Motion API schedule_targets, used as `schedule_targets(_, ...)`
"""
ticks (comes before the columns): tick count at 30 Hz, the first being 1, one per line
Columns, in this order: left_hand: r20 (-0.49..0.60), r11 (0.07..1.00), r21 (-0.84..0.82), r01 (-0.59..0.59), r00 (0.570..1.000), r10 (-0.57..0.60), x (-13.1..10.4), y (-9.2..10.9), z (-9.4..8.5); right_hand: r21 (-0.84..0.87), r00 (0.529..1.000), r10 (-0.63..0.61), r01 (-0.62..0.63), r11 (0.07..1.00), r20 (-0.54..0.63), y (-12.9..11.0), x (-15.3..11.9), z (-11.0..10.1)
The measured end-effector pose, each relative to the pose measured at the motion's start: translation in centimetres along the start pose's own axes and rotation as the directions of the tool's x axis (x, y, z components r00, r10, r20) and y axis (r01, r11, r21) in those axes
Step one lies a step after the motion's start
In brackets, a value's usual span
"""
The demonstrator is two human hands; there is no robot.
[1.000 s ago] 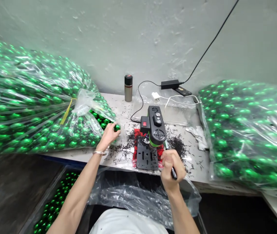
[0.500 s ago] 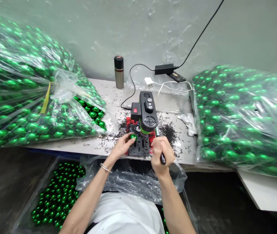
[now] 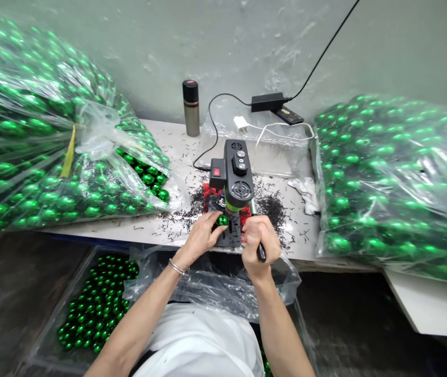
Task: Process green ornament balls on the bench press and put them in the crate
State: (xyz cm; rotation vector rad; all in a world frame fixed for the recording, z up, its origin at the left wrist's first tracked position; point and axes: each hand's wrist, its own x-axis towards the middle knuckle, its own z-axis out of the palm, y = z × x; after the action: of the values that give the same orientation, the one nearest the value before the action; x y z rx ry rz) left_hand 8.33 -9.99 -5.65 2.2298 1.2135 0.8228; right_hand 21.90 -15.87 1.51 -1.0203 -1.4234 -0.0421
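Note:
A shiny green ball (image 3: 222,220) is pinched between the fingers and thumb of my left hand (image 3: 203,233), just in front of the black machine (image 3: 239,173). Below the ball lies the machine's dark slotted base plate (image 3: 234,236). My right hand (image 3: 261,241) is wrapped round a black lever handle (image 3: 261,253) at the machine's right side. Small black bits (image 3: 271,210) lie on both sides of the machine, with red material (image 3: 209,192) under it.
Big clear bags of green balls stand left (image 3: 19,173) and right (image 3: 388,188). Behind are a bottle (image 3: 192,112), a power adapter (image 3: 268,102) with cables, and a white plug (image 3: 241,123). More green balls (image 3: 97,298) lie in a lined container below the table (image 3: 160,131).
My left hand has moved right with the green ball, bringing it closer to the machine's front. My right hand stays on the handle. The camera view has shifted slightly.

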Motion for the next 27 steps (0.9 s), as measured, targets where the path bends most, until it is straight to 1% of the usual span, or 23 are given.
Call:
schedule_targets(4, 0.0, 0.999, 0.037, -0.036, 0.999, 0.036, -0.3, 0.2, 0.3, -0.016, 1.0, -0.009, 0.009, 1.0, 0.003, 0.1, -0.1, 0.0)
schedule_targets(6, 0.022, 0.997, 0.066, -0.038, 0.999, 0.036, 0.0, 0.3, 0.4, -0.024, 1.0, -0.012, 0.012, 1.0, 0.002, 0.2, -0.2, 0.0)
schedule_targets(8, 0.033, 0.998, 0.054, -0.024, 0.999, 0.022, 0.4, 0.2, 0.7, -0.022, 1.0, -0.014, 0.014, 1.0, 0.002, 0.2, -0.2, 0.0)
schedule_targets(10, 0.01, 1.0, -0.003, -0.015, 1.0, 0.015, 0.7, -0.1, 1.0, -0.015, 1.0, -0.013, 0.013, 1.0, 0.004, 0.2, -0.3, 0.0)
schedule_targets(12, -0.042, 0.998, -0.052, -0.023, 0.999, 0.021, 0.7, -0.5, 1.4, -0.013, 1.0, -0.011, 0.011, 1.0, 0.006, 0.3, -0.4, 0.0)
schedule_targets(15, -0.091, 0.997, -0.061, -0.037, 0.995, 0.031, 0.4, -1.1, 2.0, -0.027, 1.0, -0.007, 0.007, 1.0, 0.001, 0.6, -0.8, 0.0)
schedule_targets(17, -0.097, 0.998, -0.058, -0.037, 0.995, 0.032, 0.2, -1.4, 2.1, -0.031, 1.0, -0.018, 0.018, 0.999, -0.002, 0.9, -1.1, 0.1)
schedule_targets(21, -0.102, 0.996, -0.072, -0.053, 0.994, 0.046, 0.0, -1.6, 2.2, -0.036, 0.997, -0.078, 0.078, 0.996, 0.021, 1.6, -1.7, 0.1)
schedule_targets(23, -0.102, 0.996, -0.072, -0.06, 0.993, 0.053, 0.0, -1.7, 2.2, -0.05, 0.996, -0.084, 0.086, 0.995, 0.029, 2.0, -2.1, 0.2)
schedule_targets(27, -0.117, 0.995, -0.065, -0.074, 0.991, 0.066, 0.0, -1.8, 2.3, -0.089, 0.994, -0.108, 0.106, 0.99, -0.022, 2.7, -2.9, 0.7)
